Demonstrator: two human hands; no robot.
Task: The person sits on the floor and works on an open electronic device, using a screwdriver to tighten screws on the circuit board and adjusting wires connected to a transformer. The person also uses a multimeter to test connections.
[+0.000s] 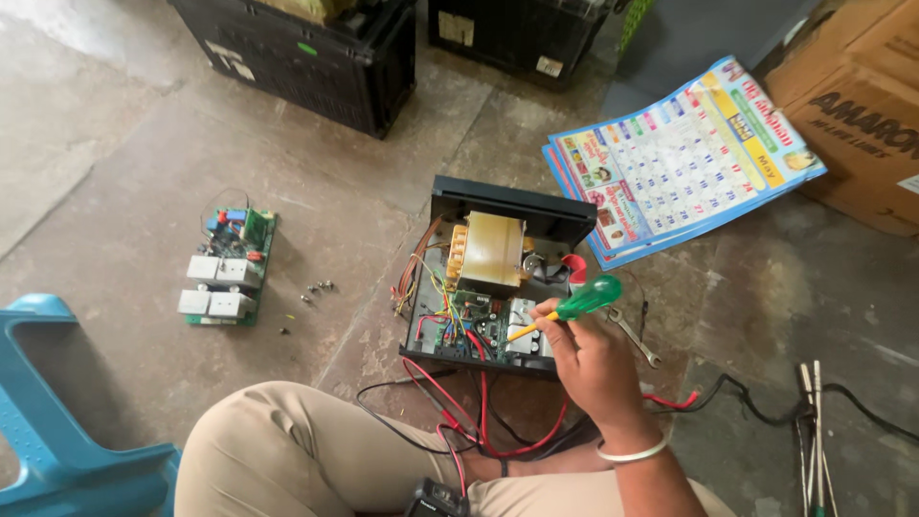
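Head view: one camera looking down at a concrete floor (134,153), the person seated with knees in tan trousers at 6 o'clock.
Right hand (593,359): fingers clamped around a screwdriver, wrist with a pale bangle (632,452), forearm coming in from 5 o'clock.
Screwdriver (574,308): green handle, yellow shaft, tip pointing toward 8 o'clock onto the board inside the open device.
Left hand: not in the picture, so its state cannot be told.
Open device (498,278): black case with its lid off, at the middle of the frame just ahead of the knees; a yellow-taped transformer (488,251) sits in its far half, coloured wires along its 9 o'clock side.
Leads: red and black cables (479,421) run from the case toward 6 o'clock to a dark meter (436,500) on the lap.
Spanner (634,335): on the floor just beside the hand, at 3 o'clock of the case.
Loose circuit board (228,270): green, with white relays, well apart at 9 o'clock; small screws (316,289) near it.
Calendar (680,158): at 1 o'clock, near the case.
Blue stool (48,431): at 8 o'clock.
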